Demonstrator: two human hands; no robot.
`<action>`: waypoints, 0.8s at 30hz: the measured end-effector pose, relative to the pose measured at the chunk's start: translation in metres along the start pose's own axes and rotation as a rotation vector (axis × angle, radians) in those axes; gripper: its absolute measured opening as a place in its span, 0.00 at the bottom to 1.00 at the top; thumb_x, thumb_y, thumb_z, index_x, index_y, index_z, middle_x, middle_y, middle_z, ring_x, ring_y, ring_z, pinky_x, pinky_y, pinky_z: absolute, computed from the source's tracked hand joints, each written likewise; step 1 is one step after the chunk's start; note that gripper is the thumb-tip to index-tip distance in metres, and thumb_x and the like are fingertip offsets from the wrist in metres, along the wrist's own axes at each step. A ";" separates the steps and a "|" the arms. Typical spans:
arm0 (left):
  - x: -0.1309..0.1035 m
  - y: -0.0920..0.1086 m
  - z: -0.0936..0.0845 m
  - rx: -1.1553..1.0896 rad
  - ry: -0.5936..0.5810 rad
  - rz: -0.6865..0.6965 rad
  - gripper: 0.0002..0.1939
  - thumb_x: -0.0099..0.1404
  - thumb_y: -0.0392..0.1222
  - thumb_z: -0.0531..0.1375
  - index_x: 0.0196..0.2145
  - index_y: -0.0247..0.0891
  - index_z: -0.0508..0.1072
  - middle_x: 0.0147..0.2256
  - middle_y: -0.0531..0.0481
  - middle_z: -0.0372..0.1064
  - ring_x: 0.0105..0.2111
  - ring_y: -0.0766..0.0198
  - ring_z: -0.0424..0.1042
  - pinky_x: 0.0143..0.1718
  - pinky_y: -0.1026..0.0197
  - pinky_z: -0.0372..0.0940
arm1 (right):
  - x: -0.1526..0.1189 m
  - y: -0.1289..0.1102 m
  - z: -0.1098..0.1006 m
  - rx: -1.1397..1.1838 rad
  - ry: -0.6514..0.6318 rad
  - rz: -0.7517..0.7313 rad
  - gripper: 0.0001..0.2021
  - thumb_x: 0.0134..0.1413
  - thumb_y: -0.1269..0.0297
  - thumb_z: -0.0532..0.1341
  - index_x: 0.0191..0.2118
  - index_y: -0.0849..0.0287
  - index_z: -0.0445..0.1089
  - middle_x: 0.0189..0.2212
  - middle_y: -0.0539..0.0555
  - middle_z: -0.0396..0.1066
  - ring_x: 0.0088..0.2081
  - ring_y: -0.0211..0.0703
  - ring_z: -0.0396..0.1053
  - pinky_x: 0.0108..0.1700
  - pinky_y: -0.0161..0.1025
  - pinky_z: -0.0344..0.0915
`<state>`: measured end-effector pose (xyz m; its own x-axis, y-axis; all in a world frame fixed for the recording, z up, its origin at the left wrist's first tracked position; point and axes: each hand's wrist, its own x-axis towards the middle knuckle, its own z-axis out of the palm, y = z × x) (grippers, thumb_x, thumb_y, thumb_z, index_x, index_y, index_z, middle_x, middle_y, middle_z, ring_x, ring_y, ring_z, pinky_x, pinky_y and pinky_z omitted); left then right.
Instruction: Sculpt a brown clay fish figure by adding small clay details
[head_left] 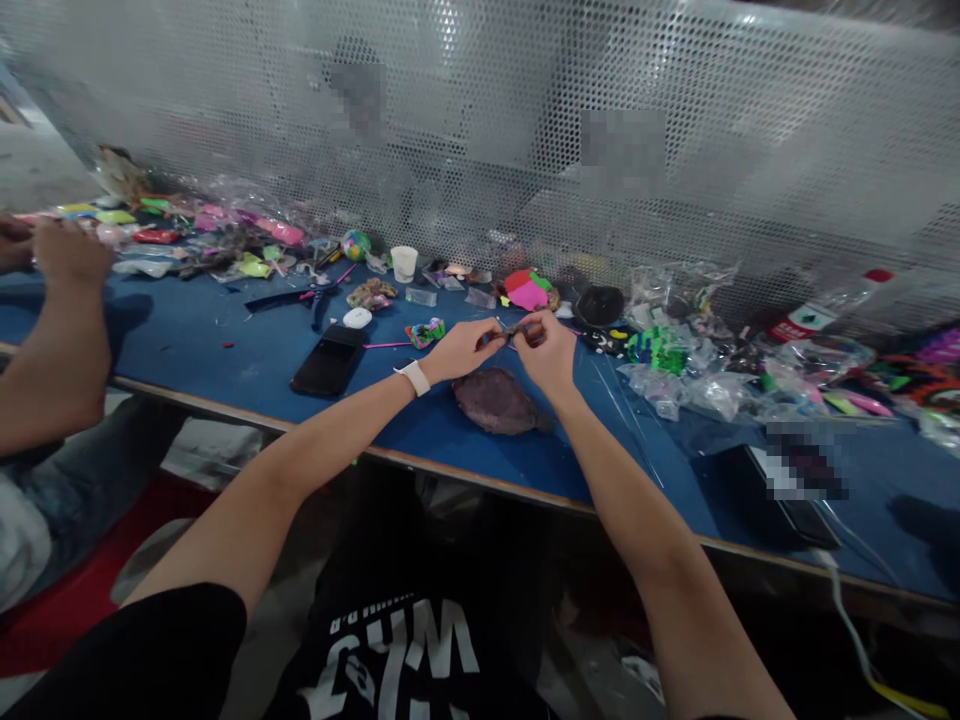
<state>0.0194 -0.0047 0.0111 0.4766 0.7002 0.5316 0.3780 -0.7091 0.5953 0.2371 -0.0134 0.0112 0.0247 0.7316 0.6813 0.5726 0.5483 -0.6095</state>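
Note:
Above the blue table, my left hand point(471, 347) and my right hand point(546, 348) meet with their fingertips closed around a small dark piece of clay point(511, 332). Fingers cover part of that piece, so its full shape is hidden. Just below the hands lies a flat, oval, purplish-brown clay shape point(495, 401) with a narrow end pointing right; neither hand appears to touch it. A striped green and multicoloured clay piece point(426, 333) on a purple stick rests left of my left hand.
A black phone point(328, 360) and white earbud case point(357, 318) lie left. Clay scraps and plastic bags point(720, 385) line the perforated metal screen point(480, 130). A propped phone point(780, 495) with a cable stands right. A co-worker's hand point(71, 250) is at far left.

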 end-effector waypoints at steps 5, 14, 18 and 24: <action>0.000 0.001 -0.001 -0.010 0.083 -0.008 0.09 0.83 0.45 0.60 0.43 0.40 0.72 0.33 0.51 0.74 0.31 0.61 0.70 0.37 0.59 0.59 | -0.004 -0.005 0.000 0.173 -0.115 -0.081 0.13 0.58 0.58 0.68 0.48 0.50 0.74 0.34 0.51 0.80 0.35 0.50 0.80 0.39 0.46 0.76; -0.001 -0.001 -0.005 -0.036 0.056 0.040 0.06 0.82 0.42 0.59 0.45 0.39 0.73 0.35 0.49 0.77 0.33 0.60 0.75 0.38 0.60 0.64 | 0.000 -0.004 -0.008 0.155 -0.151 -0.093 0.13 0.61 0.54 0.74 0.46 0.51 0.76 0.47 0.56 0.82 0.39 0.48 0.82 0.34 0.42 0.78; -0.001 -0.005 -0.002 0.034 0.041 0.094 0.06 0.77 0.38 0.63 0.50 0.38 0.75 0.42 0.45 0.82 0.37 0.58 0.79 0.43 0.57 0.69 | 0.000 -0.003 -0.010 0.194 -0.126 -0.110 0.15 0.61 0.52 0.76 0.45 0.51 0.76 0.50 0.57 0.83 0.47 0.51 0.85 0.36 0.42 0.82; 0.000 -0.015 -0.001 0.158 -0.034 0.185 0.12 0.79 0.37 0.64 0.57 0.37 0.76 0.51 0.39 0.84 0.44 0.52 0.84 0.51 0.52 0.74 | -0.003 0.000 -0.008 0.171 -0.077 -0.070 0.16 0.59 0.57 0.77 0.50 0.51 0.82 0.36 0.52 0.83 0.38 0.49 0.84 0.37 0.43 0.83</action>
<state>0.0129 0.0063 0.0028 0.5751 0.5556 0.6005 0.3996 -0.8313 0.3864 0.2440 -0.0185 0.0123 -0.0764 0.7145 0.6954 0.4231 0.6548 -0.6263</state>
